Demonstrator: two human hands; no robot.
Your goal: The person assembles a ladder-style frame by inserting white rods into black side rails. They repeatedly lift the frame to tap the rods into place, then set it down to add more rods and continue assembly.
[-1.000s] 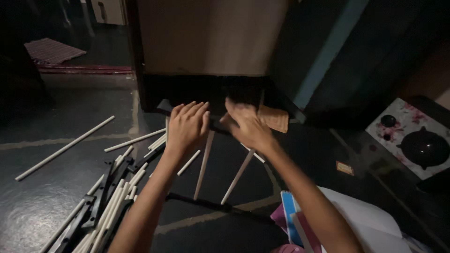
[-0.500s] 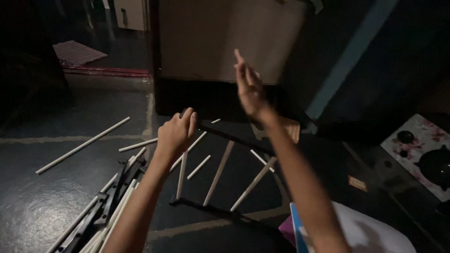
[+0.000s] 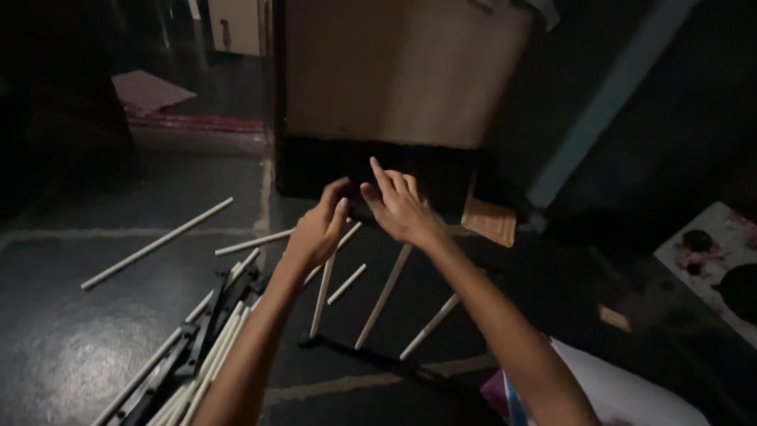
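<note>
Three pale wooden rods (image 3: 384,296) stand slanted in a row before you, their lower ends set into a dark strip (image 3: 371,355) on the floor (image 3: 71,347) and their upper ends rising toward your hands. The left-most rod runs up to just under your left hand (image 3: 317,231), the middle one up to just under your right hand (image 3: 400,207); the third leans apart to the right, below your right forearm. Your left hand's grip is narrow, fingers curled inward at the rod tops, though you cannot tell from this view whether they close on anything. Your right hand's grip is wide, fingers spread and straight, holding nothing that shows. The two hands nearly touch at the fingertips, in front of a dark ledge at the foot of a tan cabinet (image 3: 402,71).

Left of your left arm lies a heap of more rods and dark strips (image 3: 197,347), with loose rods scattered beyond it, one long rod (image 3: 158,243) well apart. A small tan block (image 3: 489,221) rests right of your right hand. At the far right sits a stained white board (image 3: 714,260).
</note>
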